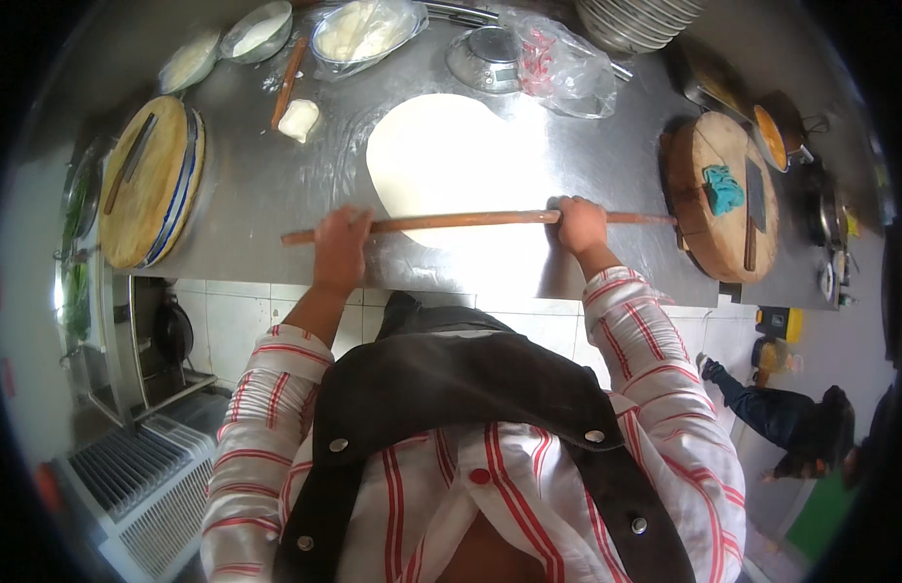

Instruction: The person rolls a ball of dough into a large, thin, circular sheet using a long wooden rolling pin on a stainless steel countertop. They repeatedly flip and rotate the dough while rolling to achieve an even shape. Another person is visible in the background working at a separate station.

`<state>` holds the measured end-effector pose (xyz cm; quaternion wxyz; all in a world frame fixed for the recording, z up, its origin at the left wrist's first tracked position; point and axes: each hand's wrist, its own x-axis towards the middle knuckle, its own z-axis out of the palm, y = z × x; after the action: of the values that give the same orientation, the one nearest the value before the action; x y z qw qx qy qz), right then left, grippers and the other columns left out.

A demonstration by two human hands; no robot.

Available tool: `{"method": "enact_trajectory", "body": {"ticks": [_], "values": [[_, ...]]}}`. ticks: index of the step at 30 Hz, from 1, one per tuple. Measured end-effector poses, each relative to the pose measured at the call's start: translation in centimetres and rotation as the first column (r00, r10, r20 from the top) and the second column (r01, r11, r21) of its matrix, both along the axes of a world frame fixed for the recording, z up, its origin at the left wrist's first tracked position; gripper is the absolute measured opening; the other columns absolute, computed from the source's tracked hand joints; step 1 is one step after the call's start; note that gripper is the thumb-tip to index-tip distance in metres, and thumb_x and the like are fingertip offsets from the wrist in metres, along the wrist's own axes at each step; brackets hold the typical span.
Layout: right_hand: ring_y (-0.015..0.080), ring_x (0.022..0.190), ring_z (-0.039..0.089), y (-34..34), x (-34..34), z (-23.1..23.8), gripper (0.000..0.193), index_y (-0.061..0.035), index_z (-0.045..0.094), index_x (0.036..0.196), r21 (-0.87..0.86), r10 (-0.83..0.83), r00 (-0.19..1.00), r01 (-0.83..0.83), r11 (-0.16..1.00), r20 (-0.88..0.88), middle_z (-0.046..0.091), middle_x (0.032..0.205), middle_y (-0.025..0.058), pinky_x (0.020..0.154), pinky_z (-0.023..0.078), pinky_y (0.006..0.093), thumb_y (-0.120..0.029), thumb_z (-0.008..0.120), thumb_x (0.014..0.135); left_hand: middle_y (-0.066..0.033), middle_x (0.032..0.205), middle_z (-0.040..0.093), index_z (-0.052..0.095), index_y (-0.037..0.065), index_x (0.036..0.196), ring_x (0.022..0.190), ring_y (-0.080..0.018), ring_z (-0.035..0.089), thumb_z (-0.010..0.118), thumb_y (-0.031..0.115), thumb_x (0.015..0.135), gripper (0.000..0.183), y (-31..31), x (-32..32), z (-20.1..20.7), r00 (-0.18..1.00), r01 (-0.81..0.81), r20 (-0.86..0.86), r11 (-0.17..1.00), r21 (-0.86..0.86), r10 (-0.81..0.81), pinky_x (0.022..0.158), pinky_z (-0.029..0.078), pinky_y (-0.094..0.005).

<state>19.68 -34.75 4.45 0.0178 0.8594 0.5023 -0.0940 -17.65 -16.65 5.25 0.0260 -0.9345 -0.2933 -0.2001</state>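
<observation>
Rolling pin across near part of dough sheet, on counter.
Pin's long axis left–right; sheet mostly beyond it, away from the person. Right hand: fingers curled round pin. Left hand over pin, finger grip can't be told. Glare at sheet's right; nearer hand unclear.

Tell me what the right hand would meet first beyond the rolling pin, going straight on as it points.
Probably the flat dough sheet; glare washes out its right edge, and the right hand could pass just above it.
</observation>
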Motion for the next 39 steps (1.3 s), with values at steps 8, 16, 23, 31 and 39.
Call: {"method": "enact_trajectory", "body": {"ticks": [8,16,23,31,39], "values": [[0.0303,0.100,0.066,0.3,-3.8,1.4,0.024,-0.0107,0.067,0.108,-0.134,-0.298,0.952,0.288,0.948,-0.068,0.069,0.106,0.0113,0.090,0.048,0.0461,-0.016,0.055,0.089,-0.0130,0.096,0.065,0.063,0.004,0.113,0.082,-0.0296,0.064,0.066,0.006,0.081,0.032,5.6,-0.4,-4.8,0.850,-0.319,0.091,0.645,-0.694,0.519,0.076,0.052,-0.0384],[0.0336,0.094,0.064,2.3,-10.2,1.0,0.022,-0.0083,0.064,0.109,0.255,-0.212,0.952,0.267,0.930,-0.221,0.065,0.101,0.0158,0.086,0.051,0.0446,-0.014,0.054,0.091,-0.0133,0.079,0.066,0.062,-0.001,0.103,0.073,-0.0200,0.065,0.062,0.016,0.087,0.023,3.0,5.6,-4.5,0.799,-0.171,-0.155,-0.028,-0.985,0.581,0.065,0.052,-0.0328],[0.0293,0.111,0.056,2.9,-14.6,-1.2,0.037,-0.0044,0.056,0.122,0.485,0.016,0.991,0.050,0.873,-0.132,0.057,0.120,0.0139,0.093,0.045,0.0418,-0.007,0.053,0.086,-0.0075,0.073,0.061,0.060,0.002,0.092,0.061,-0.0141,0.058,0.060,0.023,0.094,0.021,2.3,8.0,-7.5,0.812,-0.150,-0.088,0.060,-0.987,0.577,0.049,0.045,-0.0306],[0.0348,0.111,0.054,1.9,-13.0,-1.3,0.044,-0.0036,0.052,0.129,0.333,-0.084,0.904,0.239,0.912,-0.418,0.055,0.121,0.0165,0.096,0.044,0.0456,-0.009,0.058,0.085,-0.0033,0.068,0.050,0.057,0.008,0.084,0.054,-0.0160,0.046,0.058,0.032,0.097,0.027,6.5,12.0,-3.6,0.816,-0.151,-0.271,-0.265,-0.952,0.510,0.051,0.040,-0.0302],[0.0350,0.136,0.040,2.0,-10.6,-0.8,0.051,-0.0039,0.046,0.139,0.405,-0.102,0.901,0.288,0.868,-0.422,0.043,0.146,0.0194,0.112,0.031,0.0504,-0.028,0.052,0.094,-0.0063,0.141,0.054,0.053,0.014,0.137,0.127,-0.0306,0.048,0.073,0.026,0.081,0.061,7.9,16.6,-0.7,0.703,0.540,-0.337,0.779,-0.319,-0.626,0.109,0.034,-0.0498]]}}
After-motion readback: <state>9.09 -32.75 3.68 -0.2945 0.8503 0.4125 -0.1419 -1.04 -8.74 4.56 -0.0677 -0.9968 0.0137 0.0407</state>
